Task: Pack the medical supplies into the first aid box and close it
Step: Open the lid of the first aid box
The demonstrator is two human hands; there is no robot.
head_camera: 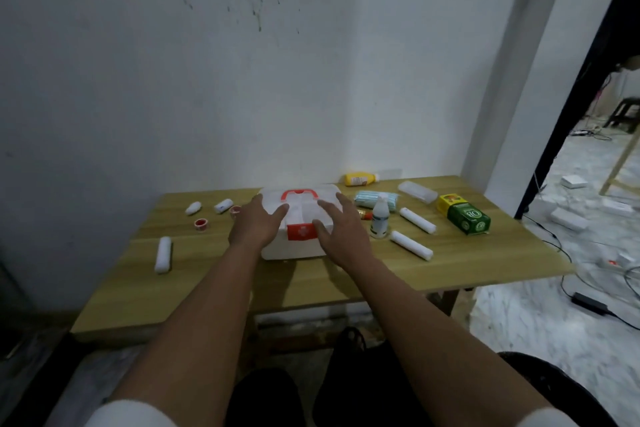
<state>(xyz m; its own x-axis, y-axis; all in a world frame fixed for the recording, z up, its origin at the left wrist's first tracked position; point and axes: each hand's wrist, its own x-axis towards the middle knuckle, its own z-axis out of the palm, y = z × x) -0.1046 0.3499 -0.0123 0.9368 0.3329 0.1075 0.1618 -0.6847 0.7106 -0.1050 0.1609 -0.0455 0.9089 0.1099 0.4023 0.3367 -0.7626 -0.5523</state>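
Note:
A white first aid box (pixel 298 250) with a red handle and red front latch stands closed at the middle of the wooden table (pixel 311 288). My left hand (pixel 256 224) lies flat on the lid's left side, fingers spread. My right hand (pixel 337 229) rests on the lid's right side, thumb by the red latch. Left of the box lie a white bandage roll (pixel 163 255), two small gauze rolls (pixel 193 208) (pixel 223 205) and two red tape rolls (pixel 200 224) (pixel 236 211). To the right are a clear bottle (pixel 380 215), face masks (pixel 375 201) and two white rolls (pixel 417 220) (pixel 411 245).
A yellow bottle (pixel 360 179) lies by the wall. A clear plastic case (pixel 417 191) and a green and yellow carton (pixel 464 218) sit at the table's right end. Cables, a power adapter (pixel 592 302) and white boxes litter the floor on the right.

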